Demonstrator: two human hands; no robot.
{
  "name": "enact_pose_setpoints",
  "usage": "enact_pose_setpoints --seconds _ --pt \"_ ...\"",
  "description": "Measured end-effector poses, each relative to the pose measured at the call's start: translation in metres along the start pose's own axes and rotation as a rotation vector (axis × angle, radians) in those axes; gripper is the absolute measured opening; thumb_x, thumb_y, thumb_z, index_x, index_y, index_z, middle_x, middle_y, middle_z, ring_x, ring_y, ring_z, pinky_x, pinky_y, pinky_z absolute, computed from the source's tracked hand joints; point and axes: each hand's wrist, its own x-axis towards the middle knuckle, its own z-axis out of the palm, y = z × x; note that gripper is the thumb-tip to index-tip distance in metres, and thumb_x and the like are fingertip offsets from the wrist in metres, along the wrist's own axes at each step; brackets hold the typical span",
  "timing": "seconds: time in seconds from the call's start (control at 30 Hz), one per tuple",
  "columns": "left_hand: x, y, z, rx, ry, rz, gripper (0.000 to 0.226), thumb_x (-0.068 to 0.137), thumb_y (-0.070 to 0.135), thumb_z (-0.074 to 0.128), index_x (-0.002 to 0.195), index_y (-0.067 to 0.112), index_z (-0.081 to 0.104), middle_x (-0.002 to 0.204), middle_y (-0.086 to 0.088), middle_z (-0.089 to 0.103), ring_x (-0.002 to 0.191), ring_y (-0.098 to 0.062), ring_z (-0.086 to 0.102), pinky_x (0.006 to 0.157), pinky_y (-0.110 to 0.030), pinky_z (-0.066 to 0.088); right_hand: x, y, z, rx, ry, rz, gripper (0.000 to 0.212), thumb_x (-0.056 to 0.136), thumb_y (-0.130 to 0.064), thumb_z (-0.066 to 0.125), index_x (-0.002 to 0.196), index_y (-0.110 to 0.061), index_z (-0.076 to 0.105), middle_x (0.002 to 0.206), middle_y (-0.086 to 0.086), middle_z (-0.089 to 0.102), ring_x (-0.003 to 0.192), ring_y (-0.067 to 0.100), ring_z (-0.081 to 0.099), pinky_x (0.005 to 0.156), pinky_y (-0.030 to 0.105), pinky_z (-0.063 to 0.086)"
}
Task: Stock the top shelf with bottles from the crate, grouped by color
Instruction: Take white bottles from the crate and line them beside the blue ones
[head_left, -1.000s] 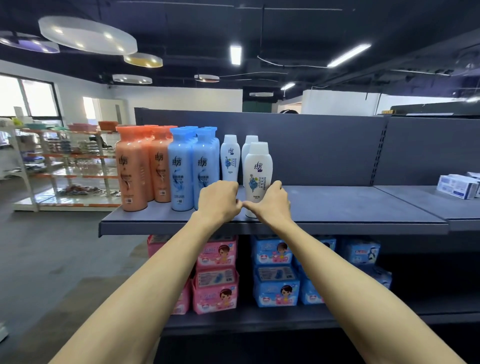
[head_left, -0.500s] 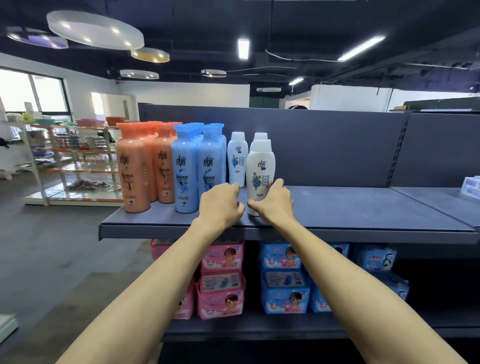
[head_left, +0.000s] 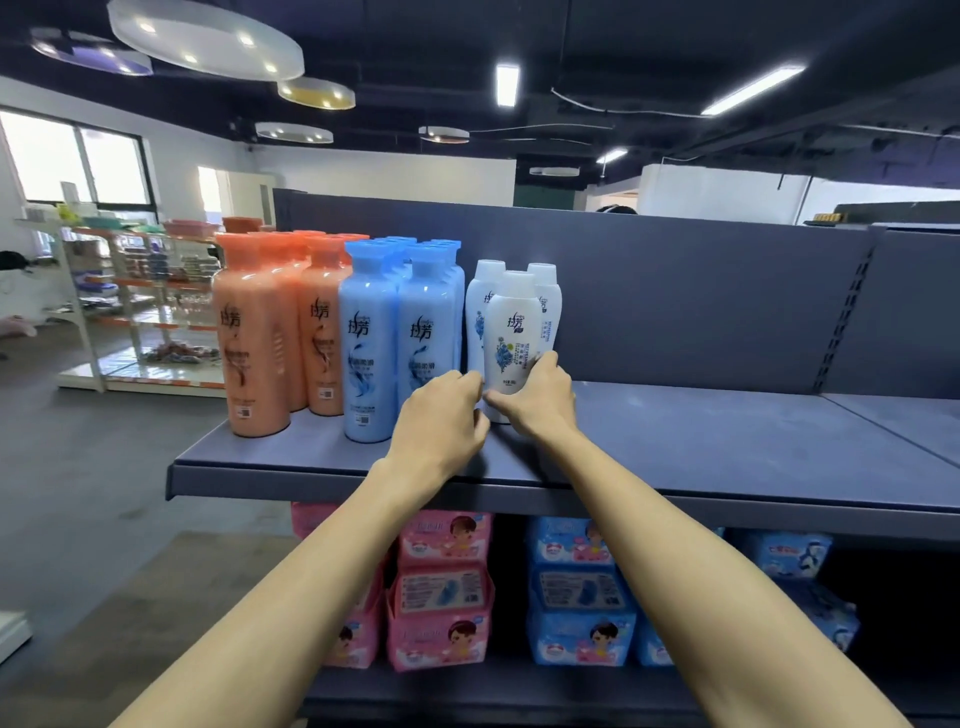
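Observation:
On the dark top shelf (head_left: 701, 441) stand several orange bottles (head_left: 254, 338) at the left, several blue bottles (head_left: 369, 343) beside them, then three white bottles. The front white bottle (head_left: 511, 332) stands upright before the other two white bottles (head_left: 480, 312). My right hand (head_left: 537, 397) wraps the lower right side of the front white bottle. My left hand (head_left: 441, 415) touches its lower left side with curled fingers, just right of the blue bottles. The bottle's base is hidden behind my hands. No crate is in view.
The shelf stretches bare to the right of the white bottles. Below it sit pink packs (head_left: 441, 587) and blue packs (head_left: 579, 592). An orange-trimmed rack (head_left: 135, 312) stands across the aisle at the left.
The view has shifted right and closer. Both hands stay at the base of the front white bottle, which now stands nearer the other two white bottles.

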Motion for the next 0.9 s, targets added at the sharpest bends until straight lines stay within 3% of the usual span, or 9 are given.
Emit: enact_pose_setpoints --seconds 0.3,0.57,0.9 --pt "0.002 -0.002 0.002 -0.039 0.023 0.015 0.008 0.085 0.021 0.052 0.084 0.013 0.050 0.080 -0.002 0.056 0.079 -0.027 0.054 0.067 -0.038 0.045 0.035 -0.001 0.022 0.021 -0.012 0.010 0.063 0.069 -0.038 0.082 0.103 -0.011 0.036 0.113 0.011 0.058 0.102 0.032 0.058 0.072 0.032 0.040" --pt "0.001 -0.004 0.007 -0.007 0.072 0.034 0.018 0.086 0.023 0.053 0.081 0.023 0.036 0.074 0.004 0.042 0.076 -0.029 0.054 0.060 -0.035 0.037 0.057 -0.003 0.037 0.018 -0.030 0.034 0.063 0.069 -0.035 0.081 0.106 -0.009 0.038 0.114 0.014 0.057 0.103 0.037 0.059 0.083 0.041 0.051" --pt "-0.001 -0.006 0.008 0.000 0.082 0.037 0.007 0.087 0.025 0.053 0.085 0.019 0.050 0.080 0.000 0.056 0.078 -0.026 0.056 0.060 -0.035 0.039 0.072 -0.003 0.053 0.001 0.007 0.026 0.065 0.070 -0.038 0.083 0.109 -0.008 0.039 0.117 0.015 0.057 0.108 0.035 0.058 0.077 0.034 0.041"
